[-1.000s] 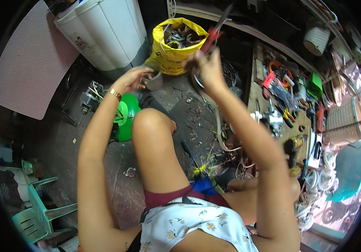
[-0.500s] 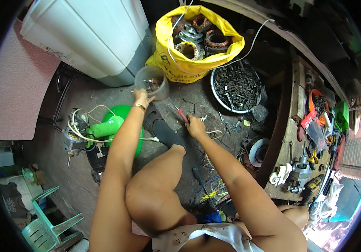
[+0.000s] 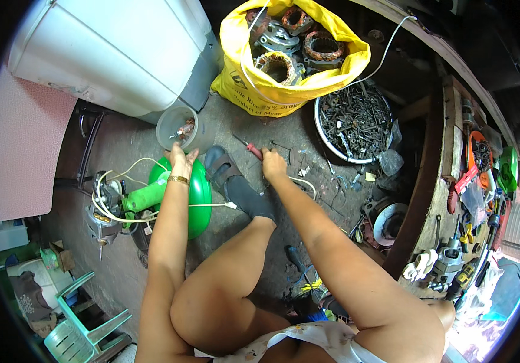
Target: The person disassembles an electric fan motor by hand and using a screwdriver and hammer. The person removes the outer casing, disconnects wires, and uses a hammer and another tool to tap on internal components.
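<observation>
A translucent plastic tub (image 3: 194, 134) with some copper-coloured and metal pieces (image 3: 185, 129) in it stands on the floor ahead. At its near side is my left hand (image 3: 181, 160), fingers stretched out and thumb apart, the fingertips against or very close to the wall. My right hand (image 3: 274, 164) is closed around the red handle of a screwdriver (image 3: 253, 149). The screwdriver lies low over the floor, its shaft pointing away to the left. Beneath my left forearm are a green round-based fan stand (image 3: 198, 196) and a fan motor (image 3: 104, 209) with a pale cord.
A yellow bag (image 3: 260, 100) of motor stators stands at the back. To its right is a basin (image 3: 363, 158) full of screws and bolts. A wooden bench (image 3: 420, 242) with tools runs along the right. A white bin (image 3: 115, 54) stands back left; a sandalled foot (image 3: 227, 172) rests between my hands.
The tub has moved left and nearer, with my left hand beside it; that hand's fingers have spread from the rim. My right hand still holds the screwdriver, shifted slightly. The view has shifted too.
</observation>
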Demonstrator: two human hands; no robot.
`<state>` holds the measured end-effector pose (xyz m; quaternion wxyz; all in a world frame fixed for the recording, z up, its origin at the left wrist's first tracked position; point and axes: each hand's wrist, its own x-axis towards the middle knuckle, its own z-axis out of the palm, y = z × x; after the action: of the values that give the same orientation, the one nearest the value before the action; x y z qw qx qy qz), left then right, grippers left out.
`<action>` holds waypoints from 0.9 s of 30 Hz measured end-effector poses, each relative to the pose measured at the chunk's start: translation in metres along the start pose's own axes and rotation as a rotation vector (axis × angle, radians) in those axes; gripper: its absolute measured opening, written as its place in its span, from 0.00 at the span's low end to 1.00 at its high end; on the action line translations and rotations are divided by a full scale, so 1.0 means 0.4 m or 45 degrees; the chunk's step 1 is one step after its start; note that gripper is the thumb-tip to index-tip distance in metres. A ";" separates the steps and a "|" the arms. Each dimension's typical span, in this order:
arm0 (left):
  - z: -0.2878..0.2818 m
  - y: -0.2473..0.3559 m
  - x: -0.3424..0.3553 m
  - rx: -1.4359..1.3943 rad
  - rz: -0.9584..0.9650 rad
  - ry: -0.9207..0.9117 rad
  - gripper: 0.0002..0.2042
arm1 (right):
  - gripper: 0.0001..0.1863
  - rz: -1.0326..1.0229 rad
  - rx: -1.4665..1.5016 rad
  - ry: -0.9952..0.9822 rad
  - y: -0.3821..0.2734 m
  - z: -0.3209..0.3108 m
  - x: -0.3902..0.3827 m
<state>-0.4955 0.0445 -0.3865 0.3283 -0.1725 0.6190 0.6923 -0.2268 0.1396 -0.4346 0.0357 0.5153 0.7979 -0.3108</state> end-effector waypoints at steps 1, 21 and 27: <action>0.000 -0.006 0.001 -0.049 -0.027 -0.043 0.38 | 0.14 0.002 -0.006 0.009 -0.005 0.001 0.000; 0.100 0.109 -0.414 0.371 -0.123 -0.518 0.26 | 0.13 -0.545 0.317 0.100 0.307 -0.643 -1.089; 0.271 0.243 -0.840 1.176 0.868 -1.032 0.23 | 0.11 0.096 0.132 1.231 0.575 -0.847 -1.354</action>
<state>-0.2984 0.0670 -0.0786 0.3376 0.4599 0.6982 0.4325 0.3092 -0.0496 -0.0633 -0.3535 0.6302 0.6874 -0.0736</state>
